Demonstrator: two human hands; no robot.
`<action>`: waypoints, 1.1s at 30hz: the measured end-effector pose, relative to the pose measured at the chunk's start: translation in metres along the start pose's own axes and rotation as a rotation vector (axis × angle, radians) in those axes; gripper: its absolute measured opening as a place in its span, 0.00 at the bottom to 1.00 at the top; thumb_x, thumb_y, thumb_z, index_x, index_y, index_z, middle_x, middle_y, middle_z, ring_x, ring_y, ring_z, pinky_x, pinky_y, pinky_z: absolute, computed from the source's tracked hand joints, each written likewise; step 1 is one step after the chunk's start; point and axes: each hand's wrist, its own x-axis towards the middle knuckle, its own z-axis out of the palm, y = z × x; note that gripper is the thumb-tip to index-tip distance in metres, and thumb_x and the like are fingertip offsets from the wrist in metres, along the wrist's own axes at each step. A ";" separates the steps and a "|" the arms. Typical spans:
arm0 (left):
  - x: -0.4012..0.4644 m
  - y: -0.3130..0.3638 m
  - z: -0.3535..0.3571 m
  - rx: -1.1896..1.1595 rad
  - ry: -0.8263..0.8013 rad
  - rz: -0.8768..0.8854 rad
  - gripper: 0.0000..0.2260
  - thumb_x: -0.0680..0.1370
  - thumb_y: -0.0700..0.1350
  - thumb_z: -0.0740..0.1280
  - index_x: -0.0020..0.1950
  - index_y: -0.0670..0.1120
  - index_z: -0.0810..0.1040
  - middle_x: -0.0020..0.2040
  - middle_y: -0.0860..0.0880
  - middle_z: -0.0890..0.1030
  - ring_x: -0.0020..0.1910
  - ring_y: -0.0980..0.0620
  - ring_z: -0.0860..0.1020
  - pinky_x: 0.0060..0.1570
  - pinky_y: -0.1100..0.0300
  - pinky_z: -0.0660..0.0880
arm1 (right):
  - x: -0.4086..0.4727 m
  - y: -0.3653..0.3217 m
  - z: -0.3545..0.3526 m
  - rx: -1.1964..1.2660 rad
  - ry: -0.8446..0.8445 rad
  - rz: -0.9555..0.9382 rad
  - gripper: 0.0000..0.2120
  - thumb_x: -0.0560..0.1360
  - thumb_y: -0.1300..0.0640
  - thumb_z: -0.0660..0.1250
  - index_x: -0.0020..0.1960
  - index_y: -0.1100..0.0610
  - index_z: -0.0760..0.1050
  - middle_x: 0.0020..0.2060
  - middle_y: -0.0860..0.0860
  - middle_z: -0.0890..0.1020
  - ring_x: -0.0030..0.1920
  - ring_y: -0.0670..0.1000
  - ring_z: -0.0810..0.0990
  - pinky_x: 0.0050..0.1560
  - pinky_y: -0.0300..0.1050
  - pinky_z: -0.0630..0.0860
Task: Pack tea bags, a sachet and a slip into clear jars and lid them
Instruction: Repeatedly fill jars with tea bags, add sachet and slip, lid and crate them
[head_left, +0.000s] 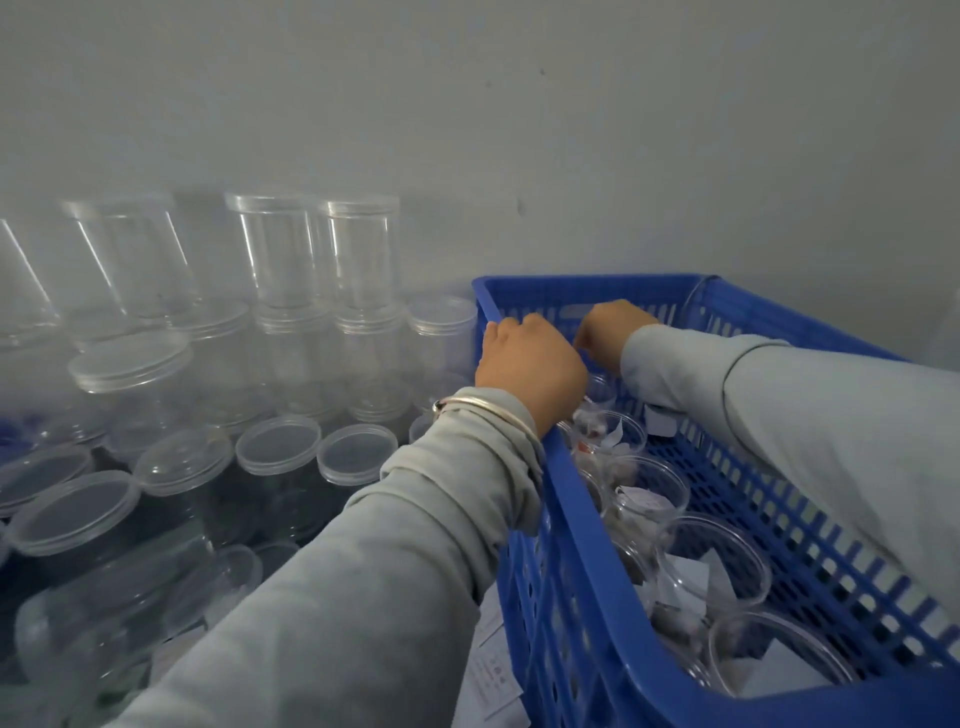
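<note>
Jars (711, 558) stand open in a row inside the blue crate (582, 587) on the right, running from its near corner toward the far end. Each one that shows clearly holds tea bags and a white slip; the nearest jar (779, 654) has a slip lying flat in it. None of the jars in the crate wears a lid.

Your left hand (527, 366) reaches over the crate's left rim, with its fingers curled down and out of sight behind the knuckles, so you cannot tell whether it grips anything. A silver bangle (483, 410) sits on that wrist above a grey sleeve (363, 597). Your right hand (608, 327) is deeper in at the far end of the crate, fingers bent down toward the farthest jars; what it holds, if anything, is hidden.

Left of the crate, empty lidded jars (358, 254) are stacked against the grey wall (571, 130). Nearer you, more jars lie on their sides or tilted, with their lids (278, 449) facing up. A few printed slips (491, 675) lie just outside the crate's near left wall, beside your left sleeve.
</note>
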 end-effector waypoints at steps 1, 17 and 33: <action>0.001 0.000 0.001 0.015 0.001 0.008 0.15 0.77 0.40 0.57 0.62 0.38 0.71 0.65 0.39 0.69 0.66 0.39 0.66 0.68 0.49 0.63 | -0.002 0.000 -0.002 0.026 0.043 0.004 0.10 0.76 0.68 0.60 0.42 0.57 0.76 0.47 0.54 0.73 0.46 0.54 0.72 0.45 0.44 0.69; -0.061 -0.024 -0.041 -0.445 0.048 0.023 0.13 0.79 0.34 0.54 0.60 0.34 0.74 0.60 0.37 0.77 0.59 0.39 0.75 0.50 0.55 0.70 | -0.124 -0.090 -0.074 0.204 0.235 -0.119 0.13 0.76 0.62 0.62 0.54 0.54 0.82 0.55 0.52 0.82 0.56 0.56 0.79 0.60 0.48 0.73; -0.188 -0.316 -0.134 -0.393 0.234 -0.205 0.12 0.76 0.38 0.62 0.56 0.47 0.80 0.48 0.52 0.81 0.43 0.57 0.76 0.42 0.73 0.68 | -0.131 -0.316 -0.014 0.246 0.030 -0.341 0.13 0.77 0.59 0.65 0.61 0.55 0.78 0.59 0.54 0.80 0.58 0.56 0.77 0.60 0.45 0.70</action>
